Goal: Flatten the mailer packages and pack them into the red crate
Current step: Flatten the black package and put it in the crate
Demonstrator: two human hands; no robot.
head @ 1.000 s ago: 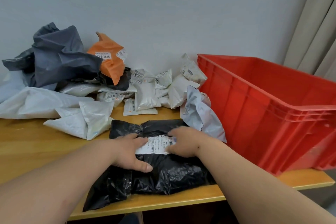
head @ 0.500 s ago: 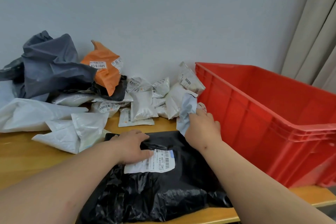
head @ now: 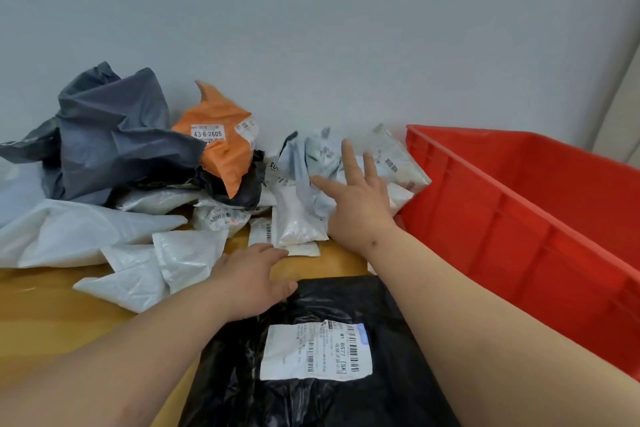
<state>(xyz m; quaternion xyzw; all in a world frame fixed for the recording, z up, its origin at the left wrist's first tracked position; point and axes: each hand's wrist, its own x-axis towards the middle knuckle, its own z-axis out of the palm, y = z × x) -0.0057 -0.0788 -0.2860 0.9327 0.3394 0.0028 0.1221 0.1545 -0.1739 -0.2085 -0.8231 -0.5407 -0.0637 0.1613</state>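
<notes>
Head view: right hand (head: 360, 208) has let go of the pale mailer (head: 311, 163), fingers spread wide over the pile; left hand (head: 252, 279), fingers relaxed, rests on the black mailer (head: 332, 374), now flattened on the surface beside the crate (head: 519, 218), likely next in.

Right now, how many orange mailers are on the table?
1: the orange mailer sits atop the pile by the wall, left of the red crate. Others may be buried.
</notes>
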